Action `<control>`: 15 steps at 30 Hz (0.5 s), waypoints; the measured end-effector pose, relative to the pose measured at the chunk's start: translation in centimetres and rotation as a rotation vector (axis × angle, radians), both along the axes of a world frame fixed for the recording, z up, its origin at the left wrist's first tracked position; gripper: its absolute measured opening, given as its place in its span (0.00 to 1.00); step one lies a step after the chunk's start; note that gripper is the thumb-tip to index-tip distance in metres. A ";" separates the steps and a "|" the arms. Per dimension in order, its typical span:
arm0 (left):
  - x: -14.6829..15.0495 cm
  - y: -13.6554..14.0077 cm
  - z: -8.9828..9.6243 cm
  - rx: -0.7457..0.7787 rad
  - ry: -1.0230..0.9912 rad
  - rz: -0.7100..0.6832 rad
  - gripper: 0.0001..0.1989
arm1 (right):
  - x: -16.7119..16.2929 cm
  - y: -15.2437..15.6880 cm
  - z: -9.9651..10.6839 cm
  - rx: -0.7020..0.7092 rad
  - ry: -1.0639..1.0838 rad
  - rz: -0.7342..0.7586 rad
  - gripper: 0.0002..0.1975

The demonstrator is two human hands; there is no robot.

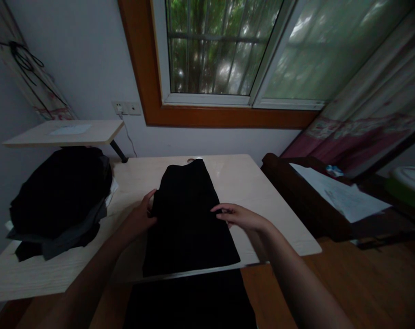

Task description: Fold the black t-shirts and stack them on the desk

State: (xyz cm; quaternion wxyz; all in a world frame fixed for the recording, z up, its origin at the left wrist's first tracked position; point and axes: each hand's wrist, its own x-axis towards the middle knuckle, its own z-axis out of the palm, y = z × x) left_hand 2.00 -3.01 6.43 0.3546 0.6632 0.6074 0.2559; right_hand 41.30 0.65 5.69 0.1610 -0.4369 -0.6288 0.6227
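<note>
A black garment [186,224], folded into a long shape that widens toward me, lies flat on the pale wooden table [262,192]. Its exact kind cannot be made out in the dark fabric. At its left edge, my left hand [144,211] is closed on the cloth, some fingers hidden by the fabric. Across from it, my right hand [236,214] pinches the right edge between thumb and fingers. The near end of the garment reaches almost to the front edge of the table.
A heap of dark clothes [63,192] stands on the table's left, partly beneath a raised shelf [104,132] with a paper on it. Right of the table, a dark brown piece of furniture [317,205] bears white sheets [340,194]. A window [221,50] is behind.
</note>
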 end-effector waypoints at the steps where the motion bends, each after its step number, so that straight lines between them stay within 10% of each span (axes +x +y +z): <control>1: 0.3 0.4 0.2 0.030 0.035 0.009 0.50 | -0.2 0.4 -0.2 0.029 -0.001 -0.035 0.23; 15: -1.2 5.8 -4.4 0.093 -0.037 0.262 0.35 | -1.2 5.3 -2.1 0.131 -0.023 -0.151 0.18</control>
